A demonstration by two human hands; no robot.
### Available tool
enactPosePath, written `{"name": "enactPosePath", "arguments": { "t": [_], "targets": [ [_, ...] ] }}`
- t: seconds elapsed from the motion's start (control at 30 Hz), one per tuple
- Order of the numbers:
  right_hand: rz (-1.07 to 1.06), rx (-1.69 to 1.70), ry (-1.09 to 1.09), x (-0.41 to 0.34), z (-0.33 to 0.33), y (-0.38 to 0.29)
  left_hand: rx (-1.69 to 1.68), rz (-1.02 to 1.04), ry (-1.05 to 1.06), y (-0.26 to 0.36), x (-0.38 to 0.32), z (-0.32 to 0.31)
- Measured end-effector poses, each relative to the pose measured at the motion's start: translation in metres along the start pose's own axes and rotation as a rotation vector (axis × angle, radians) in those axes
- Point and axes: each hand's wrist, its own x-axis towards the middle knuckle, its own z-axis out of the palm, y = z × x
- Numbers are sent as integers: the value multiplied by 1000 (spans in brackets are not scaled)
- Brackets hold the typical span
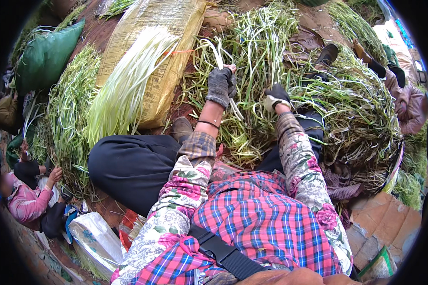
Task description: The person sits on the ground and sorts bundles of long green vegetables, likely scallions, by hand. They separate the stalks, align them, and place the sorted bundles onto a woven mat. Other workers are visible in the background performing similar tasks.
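Note:
My left hand (221,85), in a grey knit glove with bare fingertips, is closed around a few pale stalks (219,53). Their bent white ends rise above the fist, and other ends stick out below it. To the right, my right hand (277,98), in a black and white glove, reaches into a loose heap of green and white leafy stalks (260,46). Its fingers are curled against the heap; whether they grip a stalk is hidden. Left of my hands, a neat bundle of pale stalks (135,78) lies across a yellow woven sack (171,82).
A tangled, partly dried pile (356,121) rises on the right. More stalks (71,117) and a green sack (50,58) are at left. One person (28,199) sits at lower left, another (412,107) at far right. Cardboard (381,221) lies at lower right.

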Motion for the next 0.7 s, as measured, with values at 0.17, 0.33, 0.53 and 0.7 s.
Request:
{"name": "enactPosePath", "arguments": {
  "t": [0.17, 0.33, 0.53, 0.7],
  "targets": [
    [-11, -82, 39, -11, 19, 23, 17, 21, -33, -4, 9, -6],
    [-260, 548, -157, -16, 31, 49, 114, -17, -50, -18, 13, -2],
    [-502, 993, -584, -122, -1, 14, 410, -56, -73, -31, 15, -9],
    [-371, 918, -557, -112, 7, 22, 334, -99, -155, -36, 10, -7]
  ]
}}
